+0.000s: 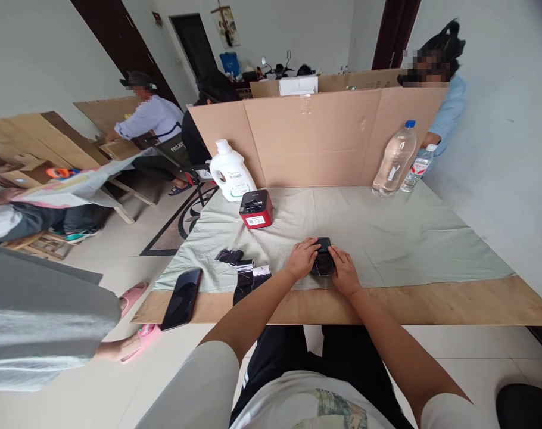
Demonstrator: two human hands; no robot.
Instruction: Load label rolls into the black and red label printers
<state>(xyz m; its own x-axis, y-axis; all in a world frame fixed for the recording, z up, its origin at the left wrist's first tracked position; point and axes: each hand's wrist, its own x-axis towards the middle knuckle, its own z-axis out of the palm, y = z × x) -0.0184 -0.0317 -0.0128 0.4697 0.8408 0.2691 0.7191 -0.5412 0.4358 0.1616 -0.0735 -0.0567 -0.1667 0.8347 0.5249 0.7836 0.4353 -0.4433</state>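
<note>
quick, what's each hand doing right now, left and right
Left hand: closed on the left side of the small black device.
Right hand: closed on its right side.

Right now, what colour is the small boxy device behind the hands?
Red body with a black top and a white label on its front: the boxy device, best seen in the head view.

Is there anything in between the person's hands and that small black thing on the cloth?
No. The left hand and right hand both rest directly on the small black device lying on the pale green cloth, one at each side.
</note>
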